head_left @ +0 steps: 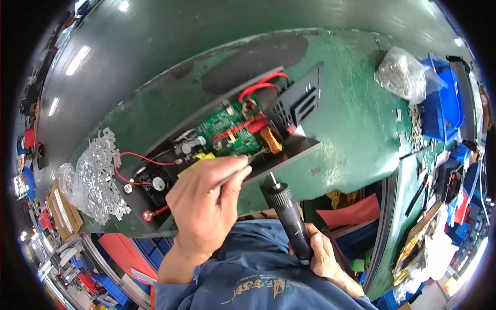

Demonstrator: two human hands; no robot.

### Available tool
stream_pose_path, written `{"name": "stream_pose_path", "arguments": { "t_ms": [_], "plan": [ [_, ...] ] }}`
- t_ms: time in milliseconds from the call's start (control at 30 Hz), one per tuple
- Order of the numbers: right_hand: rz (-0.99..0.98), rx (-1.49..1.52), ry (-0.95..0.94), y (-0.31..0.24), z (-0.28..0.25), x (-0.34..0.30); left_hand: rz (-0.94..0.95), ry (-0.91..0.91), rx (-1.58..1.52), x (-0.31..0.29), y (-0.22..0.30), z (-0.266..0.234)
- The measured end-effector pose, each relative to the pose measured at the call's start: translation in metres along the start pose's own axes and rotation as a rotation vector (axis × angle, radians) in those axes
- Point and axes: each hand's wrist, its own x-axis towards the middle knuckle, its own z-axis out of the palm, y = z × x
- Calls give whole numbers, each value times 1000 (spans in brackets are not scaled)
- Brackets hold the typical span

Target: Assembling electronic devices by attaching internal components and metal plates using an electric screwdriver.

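Your left hand [205,204] pinches a slim metal tool [257,155] — likely light, stiff — over the far green circuit board [219,125], probably fragile; favour its chassis [297,151] walls. Near right, your right hand [323,253] grips the weighty-looking electric screwdriver [289,218] low.

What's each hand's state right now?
Left hand: closed, pinching a thin metal tool, type unclear.
Right hand: closed around a black screwdriver.

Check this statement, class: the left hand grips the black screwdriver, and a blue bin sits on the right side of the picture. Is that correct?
The hand is wrong: the head view shows the right hand gripping the black screwdriver. A blue bin does sit on the right side of the picture.
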Motion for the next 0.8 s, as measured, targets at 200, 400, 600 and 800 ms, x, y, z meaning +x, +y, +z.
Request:
{"name": "stream_pose_path", "arguments": {
  "t_ms": [200, 400, 600, 800],
  "plan": [
    [111, 141, -59, -8, -1, 3, 11, -29, 15, 3, -5, -3],
    [148, 222, -156, -2, -9, 8, 28, -93, -6, 5, -9, -7],
    [121, 205, -177, -4, -10, 10, 14, -90, -18, 7, -7, -7],
    [203, 187, -160, -8, -12, 7, -22, -152, -41, 9, 0, -10]
  ]
}}
